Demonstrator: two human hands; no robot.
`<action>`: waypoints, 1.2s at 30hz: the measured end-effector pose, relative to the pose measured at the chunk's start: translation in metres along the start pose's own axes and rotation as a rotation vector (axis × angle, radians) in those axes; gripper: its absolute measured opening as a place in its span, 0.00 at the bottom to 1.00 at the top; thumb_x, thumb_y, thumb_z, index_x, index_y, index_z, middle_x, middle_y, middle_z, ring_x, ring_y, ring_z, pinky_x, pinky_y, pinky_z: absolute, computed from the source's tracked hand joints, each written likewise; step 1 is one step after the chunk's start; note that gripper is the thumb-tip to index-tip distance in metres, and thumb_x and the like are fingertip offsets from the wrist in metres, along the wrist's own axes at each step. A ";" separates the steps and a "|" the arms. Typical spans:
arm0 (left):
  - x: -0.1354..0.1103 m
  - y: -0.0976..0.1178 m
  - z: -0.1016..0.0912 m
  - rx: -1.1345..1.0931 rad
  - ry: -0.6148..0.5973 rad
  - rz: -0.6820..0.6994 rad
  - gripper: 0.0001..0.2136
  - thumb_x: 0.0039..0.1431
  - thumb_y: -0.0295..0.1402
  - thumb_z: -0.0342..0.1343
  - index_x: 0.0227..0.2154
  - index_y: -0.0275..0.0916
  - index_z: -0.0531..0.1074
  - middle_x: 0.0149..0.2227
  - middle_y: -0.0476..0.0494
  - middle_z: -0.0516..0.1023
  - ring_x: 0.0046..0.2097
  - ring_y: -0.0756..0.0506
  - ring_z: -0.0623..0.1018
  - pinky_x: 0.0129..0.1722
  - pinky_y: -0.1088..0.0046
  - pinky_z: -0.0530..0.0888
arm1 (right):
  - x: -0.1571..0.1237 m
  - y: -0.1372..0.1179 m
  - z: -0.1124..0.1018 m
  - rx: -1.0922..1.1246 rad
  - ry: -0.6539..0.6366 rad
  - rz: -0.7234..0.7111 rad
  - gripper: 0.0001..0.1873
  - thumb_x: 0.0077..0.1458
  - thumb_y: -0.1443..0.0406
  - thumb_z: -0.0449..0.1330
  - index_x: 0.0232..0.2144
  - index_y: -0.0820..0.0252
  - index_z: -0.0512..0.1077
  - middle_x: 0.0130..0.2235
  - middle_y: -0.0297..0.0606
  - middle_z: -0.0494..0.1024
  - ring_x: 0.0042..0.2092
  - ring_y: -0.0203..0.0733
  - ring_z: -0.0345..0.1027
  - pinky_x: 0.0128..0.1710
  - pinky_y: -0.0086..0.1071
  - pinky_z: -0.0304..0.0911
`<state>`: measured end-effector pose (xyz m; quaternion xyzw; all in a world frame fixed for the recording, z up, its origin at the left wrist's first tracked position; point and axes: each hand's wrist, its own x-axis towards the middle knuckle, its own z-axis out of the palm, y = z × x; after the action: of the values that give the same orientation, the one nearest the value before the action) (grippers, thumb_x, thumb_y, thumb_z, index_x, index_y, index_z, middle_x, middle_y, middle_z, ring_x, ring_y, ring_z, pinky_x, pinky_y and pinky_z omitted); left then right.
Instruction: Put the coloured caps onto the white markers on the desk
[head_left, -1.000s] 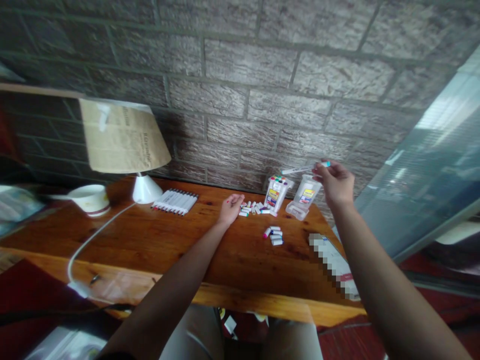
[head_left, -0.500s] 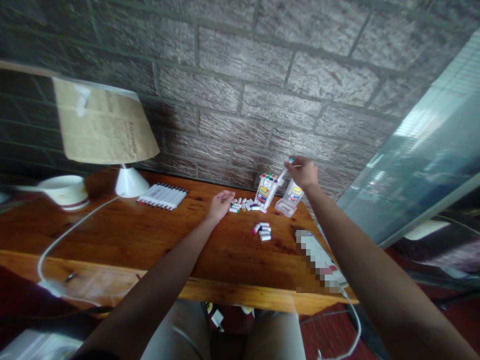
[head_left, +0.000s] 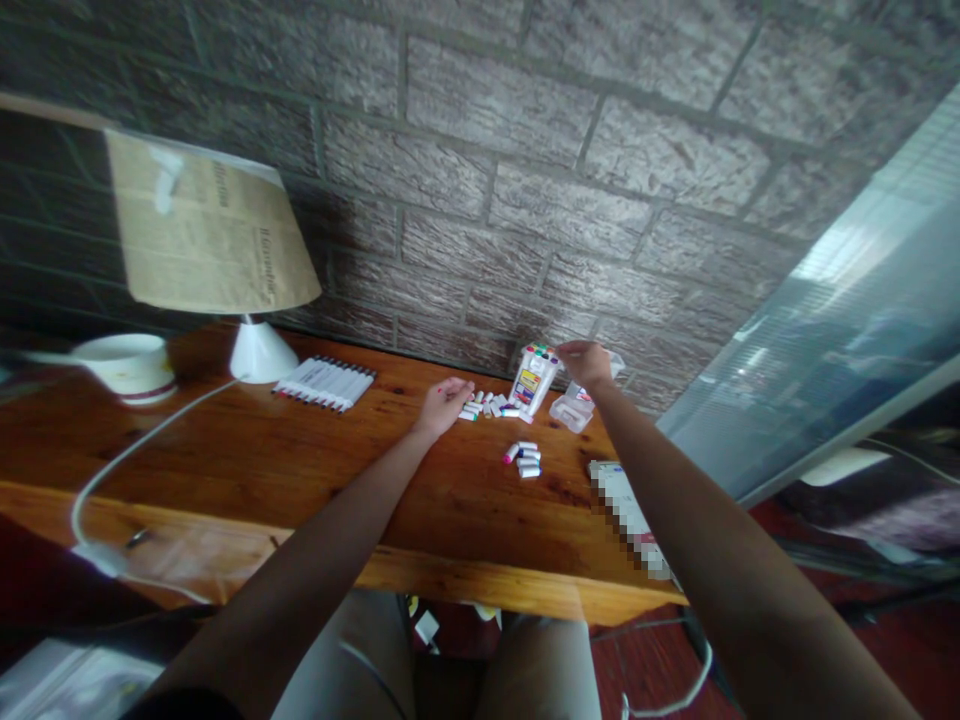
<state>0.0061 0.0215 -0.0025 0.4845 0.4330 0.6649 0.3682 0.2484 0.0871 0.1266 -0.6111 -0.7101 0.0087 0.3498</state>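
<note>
My right hand point(head_left: 583, 362) is stretched out over the wooden desk point(head_left: 300, 470), fingers pinched at the top of an upright clear marker box point(head_left: 532, 380) with coloured marker ends showing. The white marker it holds is mostly hidden by the fingers. A second clear box point(head_left: 571, 410) stands just right of it, under my wrist. My left hand point(head_left: 444, 402) rests on the desk with fingers curled; what it holds is hidden. It touches the left end of a line of small white caps point(head_left: 491, 405).
Another cluster of white caps point(head_left: 523, 459) lies nearer me. A row of white markers point(head_left: 324, 383) lies beside a lamp point(head_left: 214, 245) with a white cable point(head_left: 127, 460). A white bowl point(head_left: 124, 362) sits far left. A brick wall stands behind and a glass panel point(head_left: 825, 330) to the right.
My right hand has brought the marker down and left, from up in the air to the top of the upright box. My left hand has stayed by the caps.
</note>
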 end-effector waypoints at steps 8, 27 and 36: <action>-0.005 -0.005 -0.004 0.153 -0.031 0.111 0.11 0.52 0.42 0.63 0.24 0.39 0.75 0.24 0.48 0.77 0.27 0.48 0.73 0.31 0.73 0.68 | -0.070 -0.030 0.030 0.415 0.281 -0.164 0.20 0.63 0.55 0.50 0.41 0.61 0.77 0.40 0.44 0.81 0.36 0.41 0.73 0.41 0.32 0.67; -0.003 -0.020 -0.019 0.742 -0.141 0.065 0.25 0.50 0.44 0.67 0.49 0.39 0.72 0.55 0.30 0.76 0.59 0.32 0.73 0.61 0.54 0.64 | -0.122 -0.003 0.082 0.451 -0.138 0.109 0.17 0.60 0.59 0.57 0.28 0.61 0.82 0.25 0.35 0.78 0.30 0.38 0.70 0.32 0.28 0.57; -0.003 -0.016 -0.017 0.950 -0.233 0.065 0.27 0.61 0.43 0.58 0.58 0.32 0.66 0.60 0.30 0.73 0.61 0.37 0.72 0.62 0.61 0.66 | -0.122 -0.002 0.090 0.433 -0.187 0.081 0.19 0.62 0.58 0.57 0.31 0.62 0.83 0.21 0.32 0.75 0.27 0.35 0.66 0.29 0.27 0.55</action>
<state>-0.0084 0.0204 -0.0213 0.6835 0.6289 0.3464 0.1316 0.2022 0.0176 0.0004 -0.5464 -0.6957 0.2312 0.4049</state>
